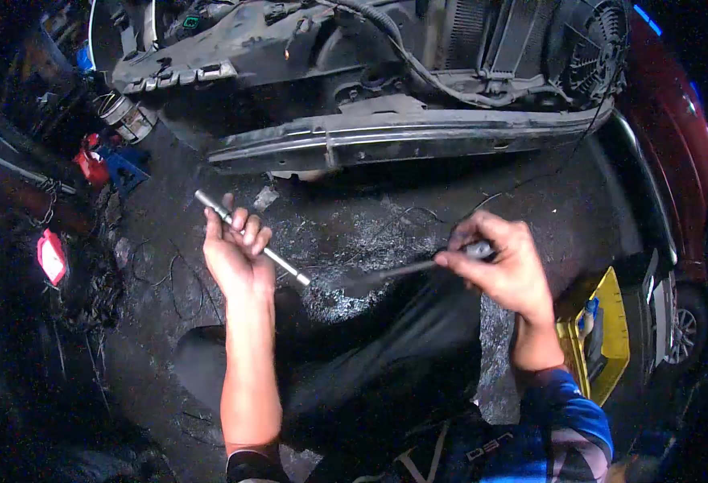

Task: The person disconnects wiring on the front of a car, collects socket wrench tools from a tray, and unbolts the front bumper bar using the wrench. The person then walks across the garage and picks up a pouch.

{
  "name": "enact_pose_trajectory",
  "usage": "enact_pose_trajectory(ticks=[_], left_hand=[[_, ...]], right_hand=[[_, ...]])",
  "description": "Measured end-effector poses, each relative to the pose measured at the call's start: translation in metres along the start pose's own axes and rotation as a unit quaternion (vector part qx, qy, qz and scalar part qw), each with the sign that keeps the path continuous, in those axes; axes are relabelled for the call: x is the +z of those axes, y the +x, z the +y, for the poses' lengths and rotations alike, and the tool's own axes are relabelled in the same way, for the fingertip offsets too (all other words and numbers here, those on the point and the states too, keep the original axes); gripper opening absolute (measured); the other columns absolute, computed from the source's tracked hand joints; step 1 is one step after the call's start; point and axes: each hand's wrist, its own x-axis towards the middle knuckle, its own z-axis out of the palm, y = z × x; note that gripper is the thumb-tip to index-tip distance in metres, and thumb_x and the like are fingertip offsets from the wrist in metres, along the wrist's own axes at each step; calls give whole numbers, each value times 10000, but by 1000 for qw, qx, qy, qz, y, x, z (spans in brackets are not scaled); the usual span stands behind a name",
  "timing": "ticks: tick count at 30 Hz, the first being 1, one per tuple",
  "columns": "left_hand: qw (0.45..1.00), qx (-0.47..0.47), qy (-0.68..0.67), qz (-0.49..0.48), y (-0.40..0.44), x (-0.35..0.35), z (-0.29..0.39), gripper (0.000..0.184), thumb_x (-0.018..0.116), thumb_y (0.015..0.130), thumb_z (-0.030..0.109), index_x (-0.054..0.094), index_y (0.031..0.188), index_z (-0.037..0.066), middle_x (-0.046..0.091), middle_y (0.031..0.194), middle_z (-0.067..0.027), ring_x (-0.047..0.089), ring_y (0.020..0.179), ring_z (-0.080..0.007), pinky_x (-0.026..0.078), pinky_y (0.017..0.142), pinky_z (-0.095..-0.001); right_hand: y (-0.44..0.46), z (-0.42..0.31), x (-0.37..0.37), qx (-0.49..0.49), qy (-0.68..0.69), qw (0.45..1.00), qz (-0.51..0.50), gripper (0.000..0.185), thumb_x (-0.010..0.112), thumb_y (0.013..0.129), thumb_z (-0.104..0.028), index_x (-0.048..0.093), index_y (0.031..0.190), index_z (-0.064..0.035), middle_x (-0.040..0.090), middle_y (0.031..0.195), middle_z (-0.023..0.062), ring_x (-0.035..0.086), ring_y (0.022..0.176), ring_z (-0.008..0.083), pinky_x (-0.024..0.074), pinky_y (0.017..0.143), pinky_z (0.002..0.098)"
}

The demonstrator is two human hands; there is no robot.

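My left hand (241, 253) is closed around a long silver socket extension bar (284, 267). The bar slants down from upper left to lower right, and both ends stick out past my fingers. My right hand (505, 264) grips a ratchet wrench (406, 269) near its round head, which shows partly between thumb and fingers. Its dark handle points left toward the bar's lower end and is smeared by motion. The two tools look apart. Both hands are held over my dark-clothed legs (354, 362).
Ahead stands a car's front end with a bare bumper beam (418, 138), hanging cables and a radiator fan (599, 52). A yellow container (611, 346) with things inside is at my right. A red car (676, 121) stands beyond. Left are a bucket (128, 119) and a pink-red object (51, 256).
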Motion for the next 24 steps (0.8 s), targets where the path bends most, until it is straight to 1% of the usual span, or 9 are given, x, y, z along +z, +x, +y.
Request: enact_pose_trajectory(ticks=[1,4,8,11,12,13,15,21,24], left_hand=[[1000,-25,-1,4,2,2,-5,289,395,1051,289,535,1095,41,386,684,5,333,549,-91,285,456,-223],[998,-61,8,29,8,4,-27,318,400,1048,318,538,1120,41,390,683,7,325,547,-89,285,459,-226],[994,-106,-9,22,14,3,-43,318,388,1045,305,531,1123,32,394,684,2,320,550,-96,282,469,-227],[994,-106,-9,32,15,6,-50,324,383,1046,304,527,1114,23,392,683,3,307,547,-96,274,464,-230],[994,-102,0,48,14,11,-51,332,372,1048,306,524,1111,18,388,684,5,302,545,-93,269,462,-226],[994,-104,-12,39,16,9,-52,345,355,1052,312,524,1107,15,385,687,6,301,543,-93,267,460,-224],[993,-113,-12,15,17,5,-51,370,333,1059,360,498,1106,32,375,708,11,307,564,-95,280,493,-236],[996,-85,-25,29,16,-2,-48,357,326,1061,349,498,1087,38,386,692,6,314,542,-95,279,475,-236],[996,-69,-30,52,12,1,-49,326,339,1060,311,502,1075,28,387,676,0,315,529,-99,271,448,-232]], right_hand=[[-8,13,8,48,-1,999,1,198,799,767,-150,643,820,-40,682,745,65,669,662,139,511,623,275],[-20,52,37,-2,-5,998,68,228,822,753,-175,642,813,-49,665,722,41,624,642,95,489,609,263],[-27,79,81,58,229,961,141,233,840,700,-110,638,802,-60,615,733,-16,514,661,76,414,602,225],[-6,87,118,-156,145,960,182,181,755,707,-29,632,841,-31,626,863,62,602,741,163,489,671,296],[-5,86,132,-116,208,964,117,155,710,748,-19,620,874,-19,632,891,98,632,797,239,508,736,346],[-8,82,145,25,295,954,39,160,687,760,0,613,902,-16,633,903,109,634,830,268,498,754,353],[-2,75,152,-52,164,985,11,117,620,866,-115,619,922,-11,632,912,117,641,813,252,494,734,350],[7,65,165,-46,266,958,-100,453,371,1013,-375,639,930,-20,556,738,85,544,646,185,430,604,338],[9,62,170,-8,286,950,-124,404,403,1014,-332,653,940,-23,506,664,44,482,603,150,398,575,318]])
